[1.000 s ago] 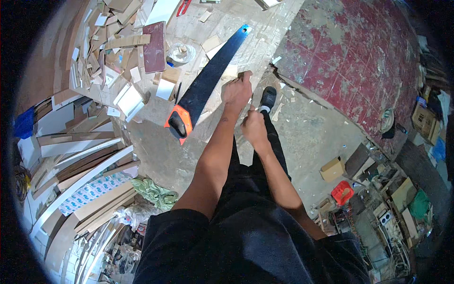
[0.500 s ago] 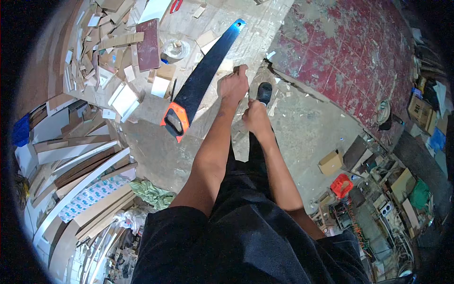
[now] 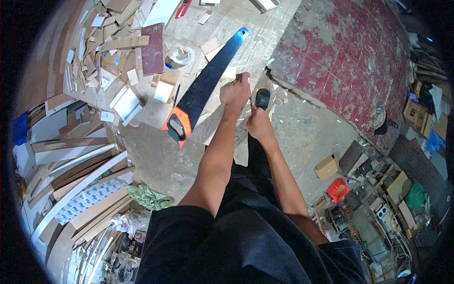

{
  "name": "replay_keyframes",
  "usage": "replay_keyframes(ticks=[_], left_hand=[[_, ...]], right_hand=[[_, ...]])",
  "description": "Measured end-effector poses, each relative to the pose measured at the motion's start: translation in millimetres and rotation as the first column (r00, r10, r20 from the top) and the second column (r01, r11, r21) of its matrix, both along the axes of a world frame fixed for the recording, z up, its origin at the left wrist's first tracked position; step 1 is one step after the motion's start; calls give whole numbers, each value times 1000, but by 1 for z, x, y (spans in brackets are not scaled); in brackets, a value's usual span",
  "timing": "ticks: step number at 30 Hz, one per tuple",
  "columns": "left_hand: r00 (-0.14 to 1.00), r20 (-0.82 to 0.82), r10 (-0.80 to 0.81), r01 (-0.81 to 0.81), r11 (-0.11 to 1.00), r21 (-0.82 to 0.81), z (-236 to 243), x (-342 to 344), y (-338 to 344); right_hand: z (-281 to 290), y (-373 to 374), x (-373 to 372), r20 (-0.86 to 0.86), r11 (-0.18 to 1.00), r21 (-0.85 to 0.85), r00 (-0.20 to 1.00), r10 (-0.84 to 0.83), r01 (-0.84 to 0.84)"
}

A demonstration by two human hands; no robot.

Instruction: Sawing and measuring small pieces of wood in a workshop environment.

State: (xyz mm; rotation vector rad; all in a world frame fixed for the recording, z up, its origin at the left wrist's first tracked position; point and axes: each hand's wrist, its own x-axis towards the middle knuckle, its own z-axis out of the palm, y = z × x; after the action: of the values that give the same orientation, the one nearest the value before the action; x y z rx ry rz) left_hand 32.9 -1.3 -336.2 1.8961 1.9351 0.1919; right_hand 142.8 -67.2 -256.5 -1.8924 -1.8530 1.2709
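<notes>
My left hand (image 3: 236, 94) is at the near right edge of the wooden work surface (image 3: 267, 40), fingers bent; what lies under them is hidden. Just below and to its right, my right hand (image 3: 260, 124) is closed around something thin and upright, too small to name. A handsaw (image 3: 210, 71) with a black blade and orange-black handle lies to the left of my left hand, blade pointing away. A dark slim tool (image 3: 176, 94) lies left of the saw, among light offcuts (image 3: 163, 92). My shoe (image 3: 262, 99) shows behind my right hand.
Wood scraps (image 3: 113, 42), a maroon board (image 3: 152, 49), a clear roll (image 3: 181, 55) and red cutters (image 3: 183, 8) cover the surface. Stacked boards (image 3: 75, 175) lie left; red-tiled flooring (image 3: 340, 57), a cardboard box (image 3: 326, 168) and a red container (image 3: 337, 189) are right.
My hands stay close together and have shifted slightly in the view, along with the surroundings. My foot and legs appear a little further left than a second ago.
</notes>
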Motion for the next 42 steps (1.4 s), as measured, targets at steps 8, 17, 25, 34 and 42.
replay_keyframes(ticks=[8, 17, 25, 34, 42], left_hand=[[1000, -6, 10, -10, 992, 123, -3, -2, -2], [1000, -21, -4, 6, 992, 123, -4, 0, -1], [1000, 8, 13, -14, 992, 123, -2, 3, -2], [1000, 0, -11, 11, 999, -42, 9, 5, 5], [999, 22, -42, 41, 998, 51, 15, 11, 7]], right_hand=[[-1, -11, -7, 14, 991, -72, 994, -112, 113], [-2, 1, -4, 40, 991, -78, 994, -102, 105], [3, -7, -1, 39, 996, -51, 997, -65, 67], [-4, 11, -1, 9, 991, -44, 992, -123, 123], [-6, 21, 6, 35, 990, -107, 996, -87, 90]])
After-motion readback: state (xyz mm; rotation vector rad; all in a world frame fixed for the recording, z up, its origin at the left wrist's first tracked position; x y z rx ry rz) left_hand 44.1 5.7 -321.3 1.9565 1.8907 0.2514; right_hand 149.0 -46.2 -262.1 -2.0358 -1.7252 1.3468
